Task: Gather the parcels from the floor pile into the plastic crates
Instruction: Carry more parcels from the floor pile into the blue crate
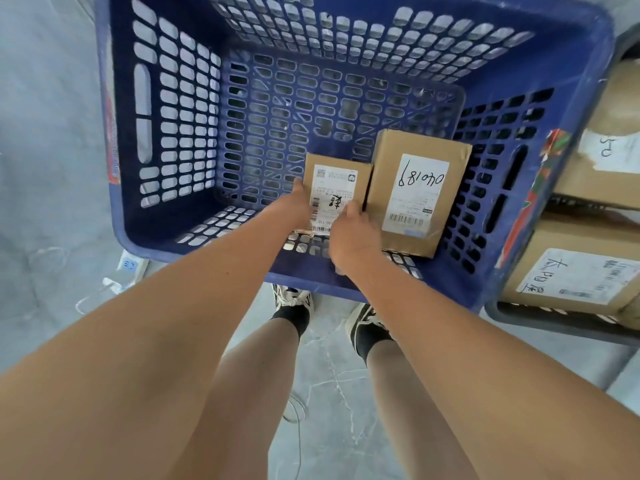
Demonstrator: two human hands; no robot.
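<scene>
Cardboard, small and stiff, the parcel (336, 188) you held against the blue crate (363, 39) floor beside a larger parcel (415, 192) looked light; your left hand (291, 209) and right hand (353, 237) fingers curled round its near edges, a sound hold.

Blue plastic crate (346, 26), slotted walls and floor, stood open-topped on grey floor. Inside crate, toward near right corner, two brown cardboard parcels. Larger parcel (415, 192) leaned against crate's right wall, white label with handwritten digits facing up. Smaller parcel (337, 188) sat just left of larger, touching it, white barcode label up, held at near edge. Right of blue crate, dark crate (540, 318) held more labelled brown parcels (585, 271).
</scene>
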